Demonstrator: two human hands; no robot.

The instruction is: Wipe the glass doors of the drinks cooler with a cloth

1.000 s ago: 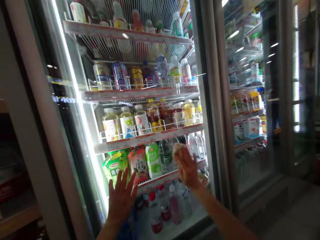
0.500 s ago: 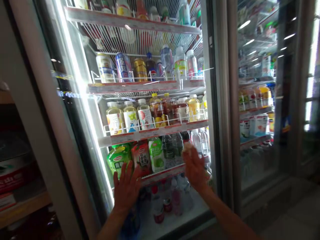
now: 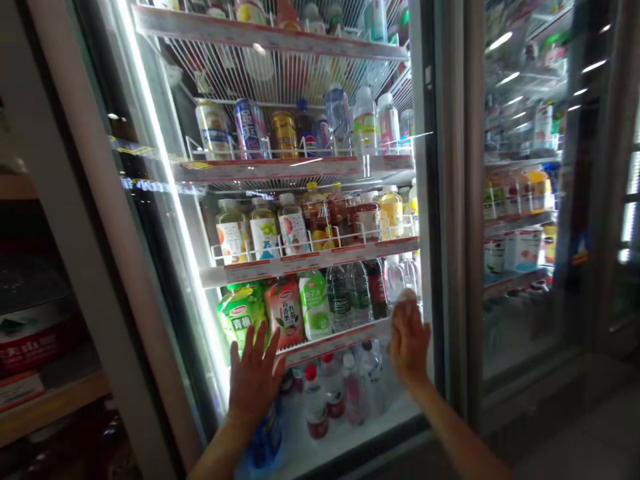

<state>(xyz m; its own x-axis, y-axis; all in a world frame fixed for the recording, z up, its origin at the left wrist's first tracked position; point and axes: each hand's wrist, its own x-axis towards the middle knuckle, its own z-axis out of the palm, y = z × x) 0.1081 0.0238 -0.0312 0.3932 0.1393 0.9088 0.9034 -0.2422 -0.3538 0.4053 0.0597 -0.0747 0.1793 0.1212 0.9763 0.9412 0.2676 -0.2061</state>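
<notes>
My left hand (image 3: 253, 380) has its fingers spread, palm toward the glass door (image 3: 345, 393) of a lit drinks fridge. It appears to rest flat on the pane, in front of the green drink bottle (image 3: 243, 310) on the lower shelf. Farther right, my right hand (image 3: 411, 340) is closed around a small pale cloth (image 3: 407, 295) and held against the glass near the door's right edge. Most of the cloth is hidden by the fingers, and its exact kind is hard to make out.
Behind the glass are shelves with cans (image 3: 250, 128), tea bottles (image 3: 263, 228) and water bottles (image 3: 340, 299). A metal door frame (image 3: 450, 200) stands at right, with another glass-fronted fridge (image 3: 520, 320) past it. At left is a wooden shelf (image 3: 50, 407) with packaged goods.
My right hand has moved to the right across the glass with the cloth, toward the door's edge. My left hand stays spread in about the same place. The view has shifted slightly.
</notes>
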